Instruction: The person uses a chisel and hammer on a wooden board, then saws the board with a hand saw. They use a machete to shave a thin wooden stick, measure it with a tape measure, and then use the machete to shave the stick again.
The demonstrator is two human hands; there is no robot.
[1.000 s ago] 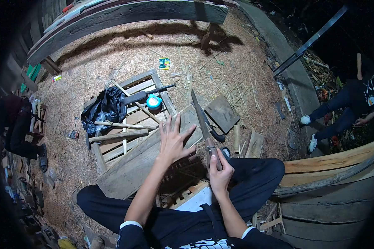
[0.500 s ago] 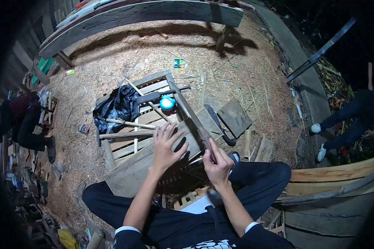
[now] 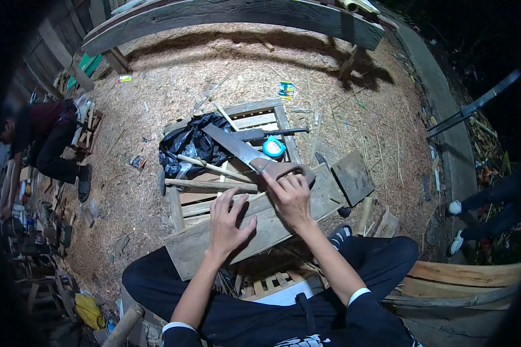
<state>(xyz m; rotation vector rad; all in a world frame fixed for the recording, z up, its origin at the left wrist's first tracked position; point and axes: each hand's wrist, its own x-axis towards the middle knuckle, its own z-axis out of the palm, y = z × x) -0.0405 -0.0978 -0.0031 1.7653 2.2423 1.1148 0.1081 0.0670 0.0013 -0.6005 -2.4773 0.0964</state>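
Just in front of the slatted frame (image 3: 283, 120), the board (image 3: 266, 231) could shift if barely steadied. The saw (image 3: 231, 146), above the frame, could snag the black bag (image 3: 192, 141) if swung low. The left hand (image 3: 228, 228) spreads empty over the board; the right hand (image 3: 292, 202) has its grip closed round the handle. Unlike half a second earlier, the blade shows face-on.

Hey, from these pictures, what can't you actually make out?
Saw, head view: grip partly covered by the right hand.
Board, head view: its surface beneath the left hand is hidden.
Person at right, head view: upper body lost in the dark edge.
Wrapper, head view: print too small to read.
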